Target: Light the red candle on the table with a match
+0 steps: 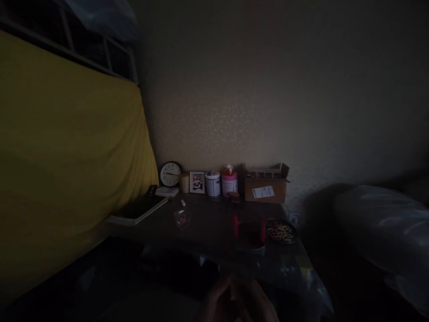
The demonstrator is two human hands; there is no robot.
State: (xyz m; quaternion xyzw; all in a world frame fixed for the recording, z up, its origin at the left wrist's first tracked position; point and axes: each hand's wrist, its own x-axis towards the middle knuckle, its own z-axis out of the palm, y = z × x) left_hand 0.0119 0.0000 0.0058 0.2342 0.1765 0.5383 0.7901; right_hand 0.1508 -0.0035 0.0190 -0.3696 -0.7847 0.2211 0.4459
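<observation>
The room is very dim. My left hand point(219, 300) and my right hand point(257, 303) sit low at the bottom centre, close together with fingertips meeting, in front of the near edge of a dark table point(208, 230). Whether they hold anything is lost in the dark. Nearest to them on the table is a dark tray with red ends point(250, 233), and beside it a bowl of pale sticks point(281, 231).
Along the wall stand a round clock point(170, 173), a framed picture point(197, 182), a white tub point(213, 183), a pink tub point(229, 183) topped by a small figurine, and a cardboard box point(266, 187). A flat book point(139, 209) lies left. Yellow cloth point(67, 152) hangs left; a plastic-covered bundle point(385, 223) sits right.
</observation>
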